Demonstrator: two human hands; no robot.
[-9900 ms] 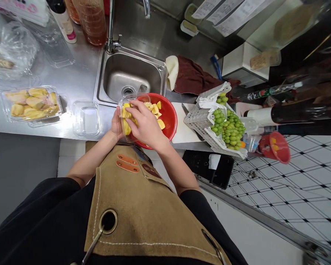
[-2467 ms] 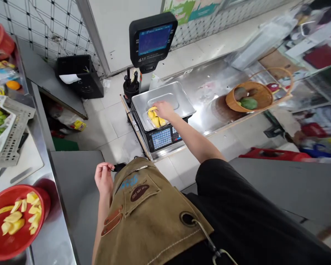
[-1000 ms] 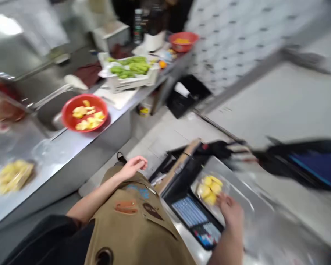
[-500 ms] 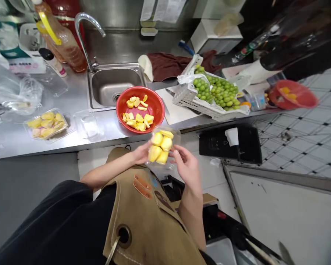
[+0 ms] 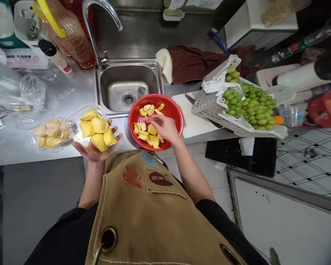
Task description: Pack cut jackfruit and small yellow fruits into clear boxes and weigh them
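Note:
My left hand (image 5: 95, 154) cups a clear plastic tub (image 5: 93, 131) from below, and several plump yellow jackfruit pieces (image 5: 95, 130) lie in it. My right hand (image 5: 167, 129) reaches over a red bowl (image 5: 174, 119), its fingertips just above the pale yellow jackfruit slices (image 5: 146, 127). Whether those fingers pinch a slice I cannot tell. Beside the left hand, on the steel counter, a second clear tray (image 5: 51, 134) holds more jackfruit pieces.
Behind the bowl is a steel sink (image 5: 128, 86) with a tap. To the right, a white cutting board (image 5: 194, 123) carries a knife and a white basket of green grapes (image 5: 255, 108). Plastic bags and bottles stand at the back left.
The tub has moved left and now rests on my left hand alone. My right hand has let go of it and moved over the red bowl.

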